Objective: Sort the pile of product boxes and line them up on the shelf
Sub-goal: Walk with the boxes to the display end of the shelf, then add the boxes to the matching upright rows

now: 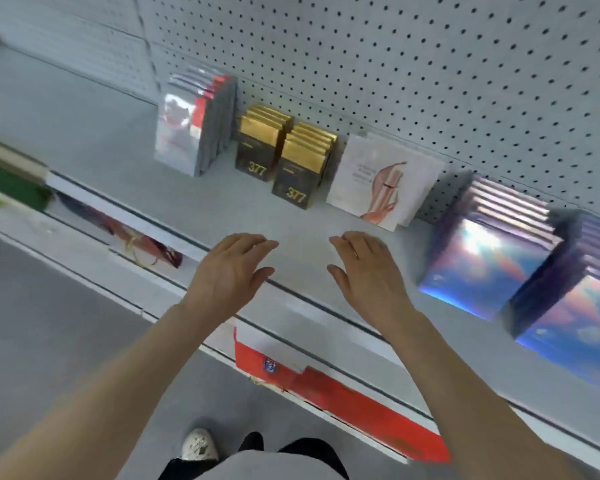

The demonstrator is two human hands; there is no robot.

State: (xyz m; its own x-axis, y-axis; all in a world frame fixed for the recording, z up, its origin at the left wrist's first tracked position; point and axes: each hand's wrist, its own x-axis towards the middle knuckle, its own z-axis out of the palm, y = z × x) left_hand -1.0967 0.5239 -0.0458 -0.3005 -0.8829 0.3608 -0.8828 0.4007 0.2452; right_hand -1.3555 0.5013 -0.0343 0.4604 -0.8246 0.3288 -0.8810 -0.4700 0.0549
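Nearside of the gold boxes [291,168], left hand [227,271] and right hand [368,271] hover empty, fingers [253,242] spread; boxes dead ahead, equally near both.

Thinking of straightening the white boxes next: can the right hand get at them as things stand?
Probably yes. The right hand is open and holds nothing, and only bare shelf lies between it and the white boxes.

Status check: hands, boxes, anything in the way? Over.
Open and empty: left hand, right hand, over the shelf front. Lined up on it: silver-red boxes, black-gold 377 boxes, white boxes, holographic blue boxes. Nothing between hands and boxes.
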